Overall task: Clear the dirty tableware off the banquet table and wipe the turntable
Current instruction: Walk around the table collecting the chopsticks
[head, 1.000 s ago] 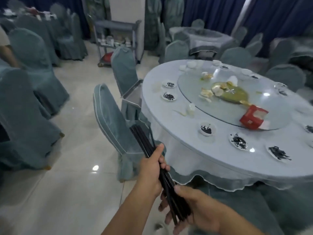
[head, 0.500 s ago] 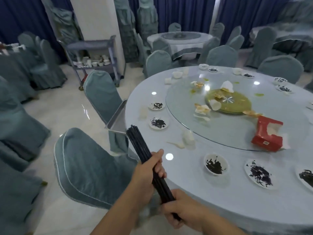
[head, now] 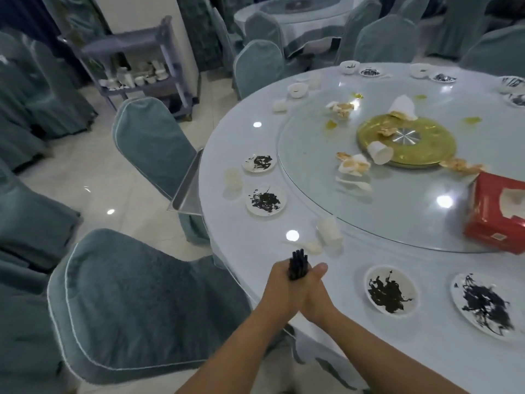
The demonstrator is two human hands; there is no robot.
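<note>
Fingers of the left hand [head: 279, 282] and right hand [head: 312, 288] press together around a bundle of black chopsticks [head: 297, 264], held upright at the near edge of the desk [head: 255, 251]. Beyond the bundle, patterned plates [head: 390, 290] ring the glass turntable [head: 397, 200], which carries crumpled napkins [head: 353, 166], a tipped cup [head: 380, 152] and a red tissue box [head: 497, 211]. A metal tray [head: 189, 189] waits left of the turntable. Chopsticks look gathered; dishes, rubbish and wiping remain, I'd judge.
</note>
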